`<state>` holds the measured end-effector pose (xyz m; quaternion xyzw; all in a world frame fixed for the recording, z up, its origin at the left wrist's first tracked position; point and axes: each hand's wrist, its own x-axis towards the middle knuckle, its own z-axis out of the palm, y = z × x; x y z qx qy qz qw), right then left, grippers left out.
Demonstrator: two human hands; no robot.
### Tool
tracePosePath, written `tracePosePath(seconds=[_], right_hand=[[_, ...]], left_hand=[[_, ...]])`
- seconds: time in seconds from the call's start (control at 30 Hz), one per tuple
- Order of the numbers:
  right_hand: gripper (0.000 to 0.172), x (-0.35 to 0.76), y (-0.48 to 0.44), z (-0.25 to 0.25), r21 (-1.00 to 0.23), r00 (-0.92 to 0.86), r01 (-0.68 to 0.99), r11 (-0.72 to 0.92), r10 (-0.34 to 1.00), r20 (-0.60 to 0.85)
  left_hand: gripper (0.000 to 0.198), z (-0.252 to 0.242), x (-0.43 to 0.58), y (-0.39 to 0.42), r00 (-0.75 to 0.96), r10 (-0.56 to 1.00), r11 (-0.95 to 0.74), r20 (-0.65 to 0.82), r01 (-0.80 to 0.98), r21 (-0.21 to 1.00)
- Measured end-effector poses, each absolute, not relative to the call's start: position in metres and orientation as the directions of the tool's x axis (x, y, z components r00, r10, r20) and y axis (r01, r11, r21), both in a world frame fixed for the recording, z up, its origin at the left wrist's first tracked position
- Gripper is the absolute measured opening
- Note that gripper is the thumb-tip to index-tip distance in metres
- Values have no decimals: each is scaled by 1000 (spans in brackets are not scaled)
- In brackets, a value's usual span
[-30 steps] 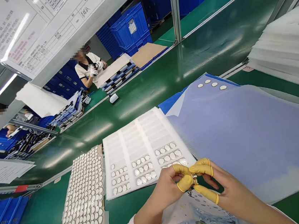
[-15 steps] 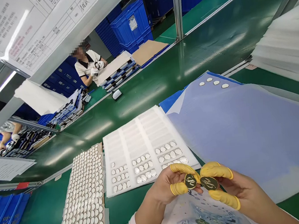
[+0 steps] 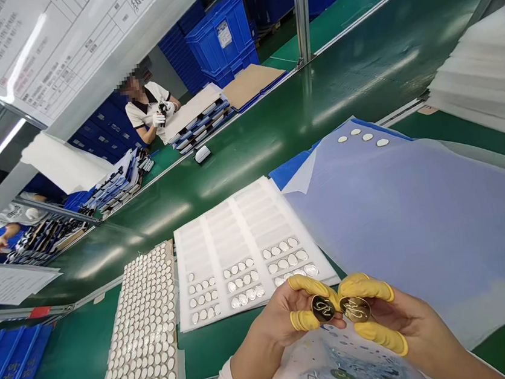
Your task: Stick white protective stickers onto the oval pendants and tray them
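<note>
Gold discs, 2 in all, are pinched narrow in your grips. You have the left disc (image 3: 323, 308) in your left grip (image 3: 276, 316) and the right disc (image 3: 355, 309) in your right grip (image 3: 408, 318), both held by yellow finger cots (image 3: 301, 321), script faces showing, just apart. Beyond the grips lies a white foam tray (image 3: 234, 234) of silver discs, with a card of pale discs (image 3: 180, 368) further left. Pale blue film (image 3: 421, 225) spreads right, a printed sheet (image 3: 337, 368) lies below, and open green surface (image 3: 241, 172) runs far ahead.
</note>
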<state>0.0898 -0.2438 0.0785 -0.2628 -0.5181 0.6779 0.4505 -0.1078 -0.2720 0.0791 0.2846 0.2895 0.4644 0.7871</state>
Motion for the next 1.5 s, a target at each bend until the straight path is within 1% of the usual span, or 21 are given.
tracePosePath(seconds=[0.13,0.27,0.5,0.67,0.77,0.83,0.93,1.0,1.07,1.13,1.2,1.27,1.33,1.5], right_hand=[[17,90,-244,79,-937,-462,-346,-48,878,126],[20,89,-246,74,-926,-453,-372,-70,884,115],[21,84,-250,74,-893,-438,-406,-194,899,4],[29,75,-257,83,-891,-316,-380,-247,940,-126],[28,73,-258,79,-895,-330,-373,-246,936,-120],[26,75,-255,72,-918,-352,-338,-209,932,-83],[27,80,-247,56,-955,-407,-243,-172,911,-61],[33,80,-240,46,-969,-442,-147,-198,890,-115],[40,78,-230,37,-978,-433,-34,-208,885,-173],[42,73,-216,28,-985,-408,95,-147,896,-173],[38,66,-199,22,-969,-409,248,-7,906,-111],[33,59,-181,17,-894,-451,417,162,891,-49],[31,51,-164,15,-795,-480,544,269,876,-32],[16,24,-133,18,-601,-492,709,370,869,-46]], left_hand=[[48,80,-107,-271,402,905,377,-137,-613,694],[46,80,-106,-270,389,911,370,-134,-633,680],[42,80,-104,-269,373,919,354,-126,-643,679],[41,78,-104,-270,362,925,342,-117,-659,670],[41,78,-106,-270,362,924,343,-119,-655,674],[44,76,-108,-270,349,927,344,-138,-644,683],[47,70,-113,-271,301,938,326,-170,-609,723],[46,66,-118,-273,265,947,302,-181,-547,781],[44,60,-126,-276,220,955,280,-200,-438,854],[44,55,-135,-281,154,960,273,-235,-312,910],[45,49,-144,-287,71,956,292,-283,-220,931],[46,44,-152,-293,-2,944,325,-331,-183,928],[47,39,-158,-298,-52,927,354,-370,-192,915],[44,32,-167,-302,-113,907,377,-407,-217,900]])
